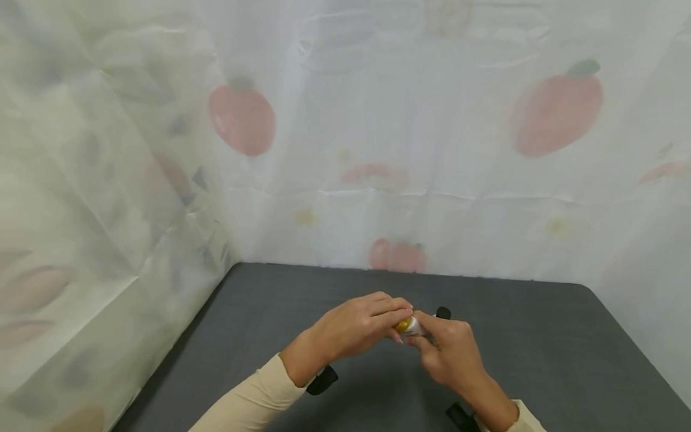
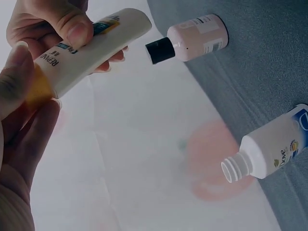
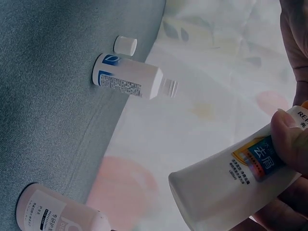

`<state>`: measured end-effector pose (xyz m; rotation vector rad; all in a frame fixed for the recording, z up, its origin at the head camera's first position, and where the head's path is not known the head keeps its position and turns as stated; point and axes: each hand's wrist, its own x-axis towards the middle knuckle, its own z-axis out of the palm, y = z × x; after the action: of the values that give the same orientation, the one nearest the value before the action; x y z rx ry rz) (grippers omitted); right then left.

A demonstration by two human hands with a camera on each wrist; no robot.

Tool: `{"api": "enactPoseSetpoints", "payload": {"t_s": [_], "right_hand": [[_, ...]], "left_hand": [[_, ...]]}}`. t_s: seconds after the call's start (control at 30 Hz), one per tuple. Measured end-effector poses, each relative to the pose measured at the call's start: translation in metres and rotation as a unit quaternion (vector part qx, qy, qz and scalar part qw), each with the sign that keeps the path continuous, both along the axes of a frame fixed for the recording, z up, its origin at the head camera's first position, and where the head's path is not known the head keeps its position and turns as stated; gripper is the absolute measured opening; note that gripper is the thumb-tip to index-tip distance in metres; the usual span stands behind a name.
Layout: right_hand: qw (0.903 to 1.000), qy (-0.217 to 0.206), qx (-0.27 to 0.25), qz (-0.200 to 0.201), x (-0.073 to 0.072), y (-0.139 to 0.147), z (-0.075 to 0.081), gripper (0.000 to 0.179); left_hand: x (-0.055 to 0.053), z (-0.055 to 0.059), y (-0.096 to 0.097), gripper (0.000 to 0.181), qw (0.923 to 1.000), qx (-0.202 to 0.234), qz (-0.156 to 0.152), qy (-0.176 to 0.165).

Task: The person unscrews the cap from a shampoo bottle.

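Note:
Both hands hold a white shampoo bottle (image 2: 98,55) up above the table, tilted, with its gold cap (image 2: 41,89) toward the left hand. The left hand (image 1: 356,324) pinches that cap between thumb and fingers. Around the bottle's body curl the fingers of the right hand (image 1: 450,351), its thumb pressed on the label (image 3: 257,156). Behind the hands stands a pink bottle (image 2: 202,38) with a black cap. A white Dove bottle (image 2: 272,147) is also upright, its threaded neck uncovered. A small white cap (image 3: 126,45) sits on the table beside it.
The dark grey table (image 1: 281,300) has rounded back corners. A pale curtain (image 1: 432,132) printed with red fruit hangs along its far edge, and another sheet (image 1: 108,210) runs along the left side. Each wrist carries a black camera mount (image 1: 322,381).

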<state>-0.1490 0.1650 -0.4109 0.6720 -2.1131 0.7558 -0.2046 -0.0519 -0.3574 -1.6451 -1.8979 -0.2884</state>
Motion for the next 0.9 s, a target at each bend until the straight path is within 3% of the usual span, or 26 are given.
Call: {"api": "enactPoseSetpoints", "payload": {"t_s": [0.17, 0.3, 0.43, 0.6, 0.7, 0.9], "right_hand": [[0.9998, 0.017, 0.001, -0.013, -0.0004, -0.0001, 0.0003, 0.041], [0.9992, 0.028, 0.004, -0.03, -0.0009, -0.0015, -0.0007, 0.039], [0.9987, 0.031, 0.008, -0.04, -0.0014, -0.0024, 0.0001, 0.041], [0.9977, 0.036, 0.016, -0.056, -0.0019, -0.0024, 0.0043, 0.045], [0.9973, 0.039, 0.018, -0.059, -0.0017, -0.0027, 0.0066, 0.045], [0.9952, 0.066, 0.022, -0.069, -0.0005, -0.0052, 0.0066, 0.034]], "left_hand": [[-0.001, -0.0019, 0.0049, 0.043, 0.9996, 0.02, 0.009, 0.016], [-0.0024, -0.0047, 0.0085, 0.039, 0.9986, 0.049, 0.015, 0.009], [-0.0041, -0.0062, 0.0073, 0.044, 0.9969, 0.073, 0.003, -0.031], [-0.0056, -0.0054, 0.0034, 0.046, 0.9921, 0.084, -0.049, -0.078], [-0.0048, -0.0027, 0.0032, 0.037, 0.991, 0.089, -0.066, -0.075], [-0.0018, -0.0016, 0.0087, 0.034, 0.9912, 0.116, -0.046, -0.044]]}}
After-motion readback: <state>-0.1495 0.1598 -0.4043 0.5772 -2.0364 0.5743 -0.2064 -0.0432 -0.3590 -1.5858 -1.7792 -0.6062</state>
